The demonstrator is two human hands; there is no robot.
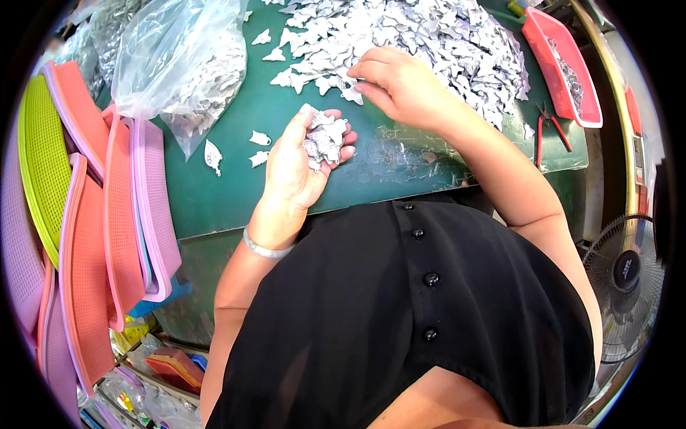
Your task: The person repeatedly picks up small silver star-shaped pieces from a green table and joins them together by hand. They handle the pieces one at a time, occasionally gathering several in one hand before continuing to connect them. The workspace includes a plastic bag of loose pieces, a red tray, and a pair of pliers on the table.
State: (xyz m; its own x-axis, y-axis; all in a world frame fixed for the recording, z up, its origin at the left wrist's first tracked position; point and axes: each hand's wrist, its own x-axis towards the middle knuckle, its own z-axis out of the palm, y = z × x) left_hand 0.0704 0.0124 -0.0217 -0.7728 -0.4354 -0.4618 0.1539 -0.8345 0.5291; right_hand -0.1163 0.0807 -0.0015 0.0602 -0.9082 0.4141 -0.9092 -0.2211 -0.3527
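While the green surface [236,193] is seen from the head view, a stack of small silver-grey cut pieces [324,138] is held in the left hand [300,161], whose grip is curled partly closed around it, palm up, just above the surface's near edge. The right hand [400,82] is laid at the near rim of a large heap of like pieces [421,36], its fingertips pinched nearly shut on one piece at the heap's edge. A few loose pieces [213,156] are scattered left of the left hand. A clear bag of pieces [179,64] is set at the far left, beside stacked pink, orange and green mesh trays [93,214]. A red tray [564,64] and red-handled pliers [552,129] are seen to the right.
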